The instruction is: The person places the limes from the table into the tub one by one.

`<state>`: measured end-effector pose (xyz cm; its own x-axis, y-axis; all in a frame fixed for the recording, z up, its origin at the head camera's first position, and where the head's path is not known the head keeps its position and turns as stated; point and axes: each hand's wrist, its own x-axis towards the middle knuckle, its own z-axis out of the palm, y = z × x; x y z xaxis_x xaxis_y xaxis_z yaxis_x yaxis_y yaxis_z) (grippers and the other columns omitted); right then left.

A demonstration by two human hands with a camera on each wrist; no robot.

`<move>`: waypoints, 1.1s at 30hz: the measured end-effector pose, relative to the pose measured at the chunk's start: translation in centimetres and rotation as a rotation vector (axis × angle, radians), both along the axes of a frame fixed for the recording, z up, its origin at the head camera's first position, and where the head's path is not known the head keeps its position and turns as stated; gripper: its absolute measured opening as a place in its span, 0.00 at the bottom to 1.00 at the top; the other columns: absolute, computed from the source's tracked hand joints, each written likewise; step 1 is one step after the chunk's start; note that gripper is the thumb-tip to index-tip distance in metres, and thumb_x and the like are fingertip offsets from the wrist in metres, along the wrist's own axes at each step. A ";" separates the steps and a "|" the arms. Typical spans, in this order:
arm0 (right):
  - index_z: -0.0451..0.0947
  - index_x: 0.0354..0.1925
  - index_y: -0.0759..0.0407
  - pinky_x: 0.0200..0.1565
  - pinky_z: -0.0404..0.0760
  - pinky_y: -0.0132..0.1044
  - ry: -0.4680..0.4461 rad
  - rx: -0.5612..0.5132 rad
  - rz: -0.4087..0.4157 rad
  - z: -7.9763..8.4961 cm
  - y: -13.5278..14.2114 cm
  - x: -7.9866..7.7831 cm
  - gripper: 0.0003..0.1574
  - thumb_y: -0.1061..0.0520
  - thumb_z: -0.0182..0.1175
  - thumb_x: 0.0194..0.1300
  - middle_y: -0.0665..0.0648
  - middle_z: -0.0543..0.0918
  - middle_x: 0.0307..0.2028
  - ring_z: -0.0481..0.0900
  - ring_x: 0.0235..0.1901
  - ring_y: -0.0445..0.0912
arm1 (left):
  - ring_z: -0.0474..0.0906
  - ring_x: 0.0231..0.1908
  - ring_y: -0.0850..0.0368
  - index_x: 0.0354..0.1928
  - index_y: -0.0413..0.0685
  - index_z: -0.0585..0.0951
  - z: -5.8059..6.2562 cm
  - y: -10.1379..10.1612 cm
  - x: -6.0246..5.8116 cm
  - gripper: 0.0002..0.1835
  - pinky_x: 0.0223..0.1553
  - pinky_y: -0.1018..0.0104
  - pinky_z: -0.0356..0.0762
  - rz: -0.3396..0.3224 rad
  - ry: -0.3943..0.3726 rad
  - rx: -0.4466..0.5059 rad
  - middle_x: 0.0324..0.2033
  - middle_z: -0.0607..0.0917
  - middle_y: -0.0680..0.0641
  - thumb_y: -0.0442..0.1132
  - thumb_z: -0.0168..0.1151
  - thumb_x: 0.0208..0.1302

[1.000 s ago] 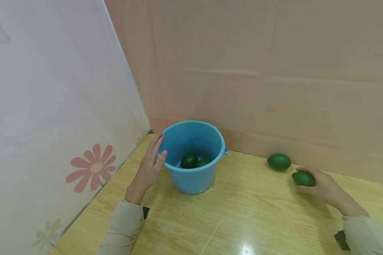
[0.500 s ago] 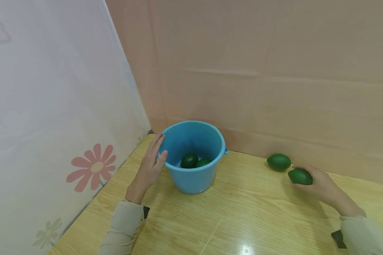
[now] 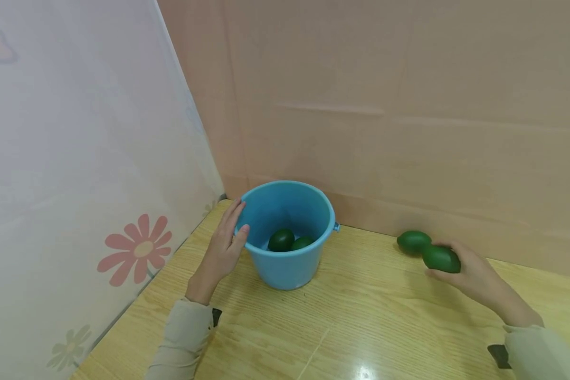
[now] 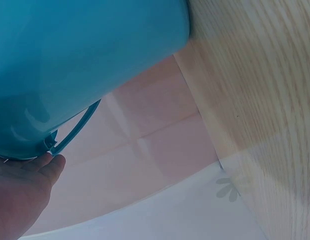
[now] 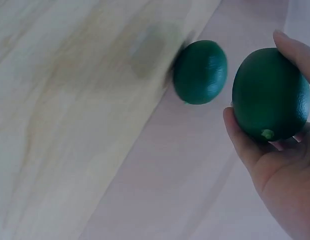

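Note:
A light blue bucket stands upright on the table, with two smooth, dark green oval fruits at its bottom. My left hand rests against the bucket's left rim, its fingers fairly straight and the thumb touching the edge. Off to the right, my right hand grips another green oval fruit between thumb and fingers. In the right wrist view a small stem nub shows on this held fruit. Just beyond it lies one more green fruit, which the held one partly overlaps in the head view.
The wood-grain table meets a pinkish-brown backdrop behind the bucket. A pale wall covering with printed flowers borders the left side. The bucket's blue handle hangs down near the left fingertips.
My right hand has moved a little left and away from me with the green fruit, bringing it in front of the resting one. The left hand and the bucket have stayed in place.

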<state>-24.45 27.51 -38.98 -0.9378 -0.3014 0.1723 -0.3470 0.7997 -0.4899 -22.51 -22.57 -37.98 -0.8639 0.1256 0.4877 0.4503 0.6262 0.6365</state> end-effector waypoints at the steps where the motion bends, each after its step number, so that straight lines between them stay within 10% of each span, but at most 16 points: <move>1: 0.69 0.61 0.66 0.35 0.73 0.35 0.008 0.001 0.000 0.2 -0.2 0.0 0.40 0.49 0.72 0.58 0.71 0.77 0.53 0.77 0.44 0.56 | 0.53 0.75 0.38 0.76 0.41 0.56 0.0 0.0 0.0 0.30 0.66 0.33 0.63 0.000 0.000 -0.001 0.78 0.53 0.43 0.44 0.43 0.78; 33: 0.67 0.67 0.59 0.40 0.79 0.48 0.064 -0.105 0.049 3.9 -5.5 1.0 0.42 0.47 0.71 0.61 0.67 0.75 0.58 0.78 0.49 0.62 | 0.52 0.75 0.37 0.77 0.42 0.55 0.1 0.0 0.1 0.31 0.67 0.32 0.61 0.001 -0.011 -0.001 0.78 0.52 0.42 0.44 0.43 0.77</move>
<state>-23.50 22.04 -35.11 -0.9083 -0.3239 0.2646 -0.4180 0.7263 -0.5457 -22.36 -22.58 -37.89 -0.8694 0.1252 0.4780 0.4425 0.6277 0.6405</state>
